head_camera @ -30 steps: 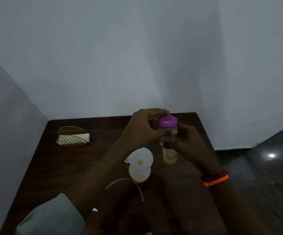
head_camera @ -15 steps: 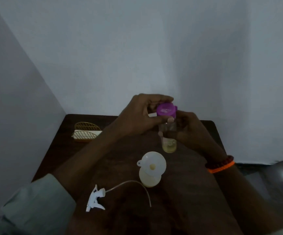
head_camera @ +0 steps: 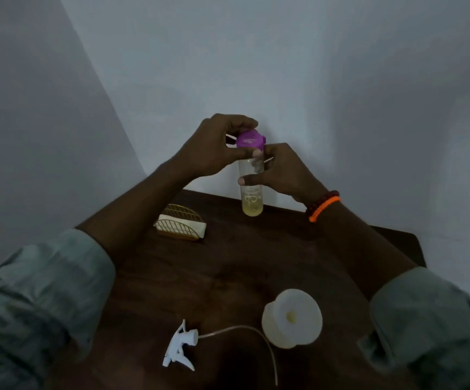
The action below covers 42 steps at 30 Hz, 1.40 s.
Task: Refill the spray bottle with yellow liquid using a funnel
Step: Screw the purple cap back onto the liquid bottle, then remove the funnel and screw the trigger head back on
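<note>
I hold a clear bottle (head_camera: 252, 197) with a little yellow liquid at its bottom up above the far side of the table. My right hand (head_camera: 280, 173) grips its body. My left hand (head_camera: 214, 147) is closed around its purple cap (head_camera: 250, 139), which sits on the bottle's mouth. A white funnel (head_camera: 295, 312) stands in the spray bottle (head_camera: 277, 337), a pale yellowish container near the table's front. The white spray trigger head (head_camera: 180, 346) lies on the table left of it, its thin tube (head_camera: 256, 333) curving toward the front.
The dark wooden table (head_camera: 228, 277) stands in a corner between grey walls. A gold wire holder (head_camera: 181, 225) with a pale block in it sits at the back left. Dark floor shows beyond the table's right edge (head_camera: 413, 243).
Both hands have risen with the capped bottle while the view tipped down. The funnel, spray bottle and trigger head now sit lower in the view; they have not moved on the table.
</note>
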### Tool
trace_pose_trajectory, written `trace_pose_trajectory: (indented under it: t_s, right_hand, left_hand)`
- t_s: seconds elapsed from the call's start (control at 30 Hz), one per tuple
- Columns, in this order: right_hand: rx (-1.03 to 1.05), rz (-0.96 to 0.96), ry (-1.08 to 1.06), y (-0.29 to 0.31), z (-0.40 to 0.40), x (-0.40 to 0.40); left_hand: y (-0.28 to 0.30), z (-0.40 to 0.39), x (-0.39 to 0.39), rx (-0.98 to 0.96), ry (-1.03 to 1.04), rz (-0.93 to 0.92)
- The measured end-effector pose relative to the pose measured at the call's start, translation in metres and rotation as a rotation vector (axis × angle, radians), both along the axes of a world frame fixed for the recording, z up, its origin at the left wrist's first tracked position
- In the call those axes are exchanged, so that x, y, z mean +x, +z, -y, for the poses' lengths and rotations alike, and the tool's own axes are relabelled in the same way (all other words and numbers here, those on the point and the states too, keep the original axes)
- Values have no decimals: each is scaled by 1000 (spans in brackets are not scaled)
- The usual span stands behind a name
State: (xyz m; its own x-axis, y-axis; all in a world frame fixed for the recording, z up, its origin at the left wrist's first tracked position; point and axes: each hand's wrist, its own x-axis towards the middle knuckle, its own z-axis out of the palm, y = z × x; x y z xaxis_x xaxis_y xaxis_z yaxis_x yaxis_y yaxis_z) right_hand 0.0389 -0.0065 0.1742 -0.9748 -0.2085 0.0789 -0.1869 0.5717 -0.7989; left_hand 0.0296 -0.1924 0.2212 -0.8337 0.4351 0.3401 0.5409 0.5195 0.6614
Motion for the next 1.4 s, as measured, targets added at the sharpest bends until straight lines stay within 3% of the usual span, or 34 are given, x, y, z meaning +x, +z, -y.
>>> trace_pose_trajectory:
  t_s: [0.2, 0.57, 0.83, 1.0, 1.13, 1.23, 1.4]
  right_hand:
    - [72, -59, -4, -58, 23, -42]
    - [155, 23, -72, -130, 22, -80]
    - [122, 79, -119, -139, 19, -75]
    - [137, 248, -187, -124, 0, -64]
    - [43, 357, -301, -101, -36, -19]
    - [-93, 475, -301, -76, -61, 42]
    - [-257, 713, -309, -54, -81, 152]
  left_hand:
    - [-58, 8, -42, -94, 50, 52]
    - [-129, 9, -84, -144, 60, 82]
    - [-140, 2, -87, -181, 48, 51]
    - [-132, 1, -80, -222, 60, 69]
    - [-104, 4, -47, -123, 220, 86]
    - [-88, 8, 19, -1, 311, 297]
    - [-122, -9, 155, 15, 131, 1007]
